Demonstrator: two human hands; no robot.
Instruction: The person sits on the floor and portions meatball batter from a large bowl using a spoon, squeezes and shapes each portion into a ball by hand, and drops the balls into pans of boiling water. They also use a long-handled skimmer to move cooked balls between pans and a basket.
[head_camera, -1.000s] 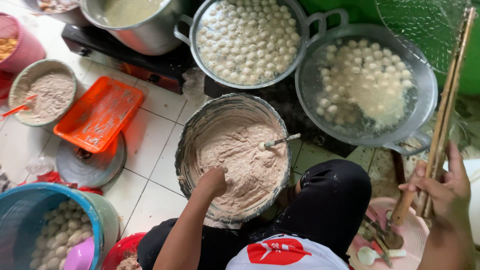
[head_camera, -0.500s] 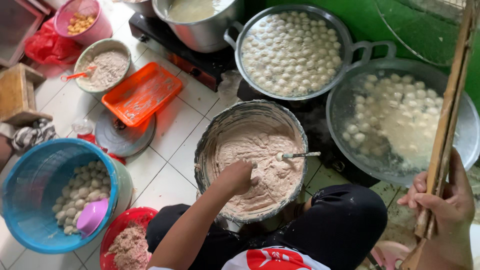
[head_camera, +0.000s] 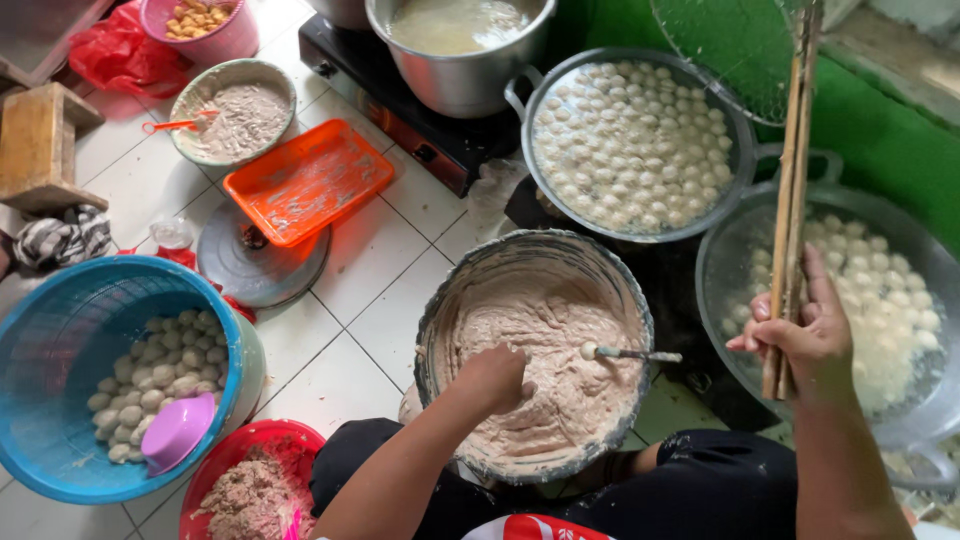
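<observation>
Sinking deeper into the pale paste, the left hand now bunches closed on a scoop at six o'clock of the metal basin, suggesting another ball is forming, while the right hand stays clamped round the wooden handle at three o'clock.

Floor-level food-making kitchen, white tiled floor, gas stove, pans of meatballs (many), paste basin
</observation>
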